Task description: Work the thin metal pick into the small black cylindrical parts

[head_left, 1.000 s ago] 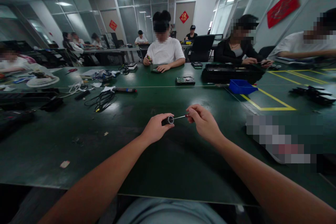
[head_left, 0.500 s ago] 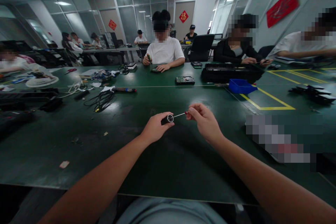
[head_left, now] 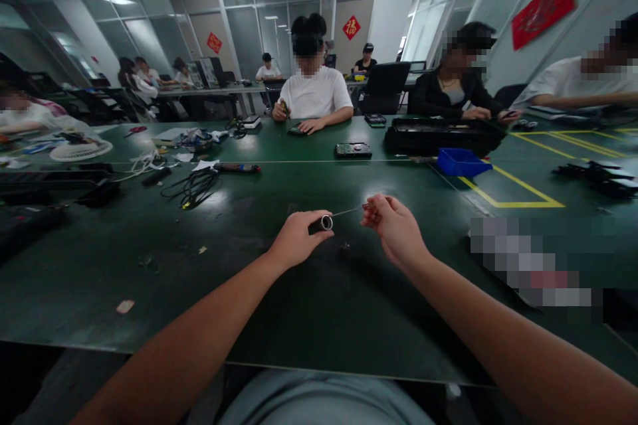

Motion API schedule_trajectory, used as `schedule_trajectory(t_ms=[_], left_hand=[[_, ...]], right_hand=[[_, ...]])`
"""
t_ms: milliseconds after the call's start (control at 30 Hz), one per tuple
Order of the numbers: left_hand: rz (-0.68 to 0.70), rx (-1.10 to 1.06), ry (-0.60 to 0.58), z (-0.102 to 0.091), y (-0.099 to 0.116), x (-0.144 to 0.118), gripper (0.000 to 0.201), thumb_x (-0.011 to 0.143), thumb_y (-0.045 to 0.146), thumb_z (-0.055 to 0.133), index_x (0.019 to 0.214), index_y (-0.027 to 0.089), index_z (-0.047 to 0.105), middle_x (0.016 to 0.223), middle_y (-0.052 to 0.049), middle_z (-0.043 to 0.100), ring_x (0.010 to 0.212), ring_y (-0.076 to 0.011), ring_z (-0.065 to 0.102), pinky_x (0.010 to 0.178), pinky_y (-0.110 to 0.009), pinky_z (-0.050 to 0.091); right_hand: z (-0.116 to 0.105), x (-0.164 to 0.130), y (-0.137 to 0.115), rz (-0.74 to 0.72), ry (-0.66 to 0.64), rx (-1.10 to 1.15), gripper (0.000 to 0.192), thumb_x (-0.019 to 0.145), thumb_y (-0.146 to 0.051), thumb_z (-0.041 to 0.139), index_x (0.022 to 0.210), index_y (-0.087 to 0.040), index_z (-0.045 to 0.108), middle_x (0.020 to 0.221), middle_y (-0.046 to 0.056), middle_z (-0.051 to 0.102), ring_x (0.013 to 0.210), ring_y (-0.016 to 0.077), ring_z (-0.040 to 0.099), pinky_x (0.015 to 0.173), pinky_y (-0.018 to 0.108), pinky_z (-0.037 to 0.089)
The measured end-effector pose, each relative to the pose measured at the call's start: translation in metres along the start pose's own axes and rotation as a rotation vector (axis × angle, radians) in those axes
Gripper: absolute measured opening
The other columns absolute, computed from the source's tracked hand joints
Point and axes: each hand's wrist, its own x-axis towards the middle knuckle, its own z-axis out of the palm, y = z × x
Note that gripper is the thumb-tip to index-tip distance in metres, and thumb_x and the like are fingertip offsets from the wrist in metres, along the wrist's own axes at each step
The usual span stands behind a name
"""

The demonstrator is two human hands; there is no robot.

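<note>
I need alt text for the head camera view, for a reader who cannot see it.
Over a dark green work table, the person's left hand holds a small black cylinder with a silver ring end, and the right hand holds a thin metal rod pointing at that end. Other people sit at the far side.

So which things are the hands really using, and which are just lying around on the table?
In use:
- left hand gripping a small black cylinder
- right hand pinching a thin metal rod

Lying about:
- blue tray
- black cables
- circuit board
- green table
</note>
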Motion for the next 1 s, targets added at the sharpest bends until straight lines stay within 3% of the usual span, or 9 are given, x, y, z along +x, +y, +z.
schedule_trajectory(t_ms=[200, 333, 433, 567, 767, 1000], left_hand=[[-0.077, -0.016, 0.044, 0.0, 0.0, 0.0, 0.026, 0.086, 0.027, 0.069, 0.112, 0.022, 0.066, 0.112, -0.005, 0.067, 0.104, -0.0233, 0.062, 0.094, -0.039, 0.048], [-0.056, -0.05, 0.021, -0.001, 0.003, -0.001, 0.036, 0.09, 0.022, 0.061, 0.125, 0.022, 0.058, 0.122, -0.007, 0.063, 0.114, -0.0232, 0.058, 0.102, -0.04, 0.045], [-0.018, -0.029, -0.04, -0.003, 0.011, -0.004, 0.035, 0.093, 0.026, 0.055, 0.129, 0.022, 0.054, 0.123, -0.007, 0.062, 0.111, -0.0227, 0.059, 0.097, -0.039, 0.047], [0.055, 0.093, -0.209, -0.002, 0.021, -0.009, 0.028, 0.092, 0.039, 0.059, 0.114, 0.022, 0.062, 0.108, -0.006, 0.066, 0.096, -0.0227, 0.062, 0.083, -0.036, 0.05], [0.259, 0.321, -0.386, 0.01, 0.029, -0.016, 0.032, 0.096, 0.034, 0.052, 0.125, 0.026, 0.062, 0.116, -0.007, 0.064, 0.104, -0.0236, 0.062, 0.087, -0.036, 0.049], [0.287, 0.462, -0.416, 0.018, 0.03, -0.017, 0.026, 0.094, 0.039, 0.056, 0.111, 0.024, 0.068, 0.108, -0.009, 0.065, 0.1, -0.0258, 0.063, 0.082, -0.035, 0.051]], right_hand=[[0.0, -0.003, -0.001, -0.111, 0.032, -0.025, 0.026, 0.087, -0.05, 0.061, 0.091, -0.024, 0.061, 0.083, 0.001, 0.062, 0.073, 0.016, 0.059, 0.069, 0.033, 0.054], [0.0, -0.003, -0.002, -0.111, 0.043, -0.035, 0.025, 0.088, -0.049, 0.059, 0.09, -0.025, 0.061, 0.082, 0.001, 0.062, 0.072, 0.0163, 0.059, 0.069, 0.033, 0.053], [0.0, -0.003, -0.002, -0.109, 0.036, -0.028, 0.024, 0.088, -0.048, 0.06, 0.09, -0.024, 0.062, 0.081, 0.001, 0.062, 0.071, 0.0153, 0.059, 0.068, 0.031, 0.052], [0.0, -0.005, -0.003, -0.127, 0.021, -0.067, 0.023, 0.088, -0.047, 0.06, 0.09, -0.024, 0.062, 0.079, 0.0, 0.062, 0.07, 0.0153, 0.059, 0.067, 0.031, 0.051], [0.0, -0.006, -0.004, -0.139, 0.009, -0.066, 0.023, 0.089, -0.047, 0.06, 0.09, -0.024, 0.062, 0.08, 0.001, 0.062, 0.071, 0.0153, 0.059, 0.068, 0.031, 0.05], [0.002, -0.006, -0.007, -0.126, 0.005, -0.053, 0.021, 0.087, -0.044, 0.062, 0.089, -0.023, 0.062, 0.078, 0.0, 0.062, 0.069, 0.0145, 0.058, 0.064, 0.03, 0.049]])
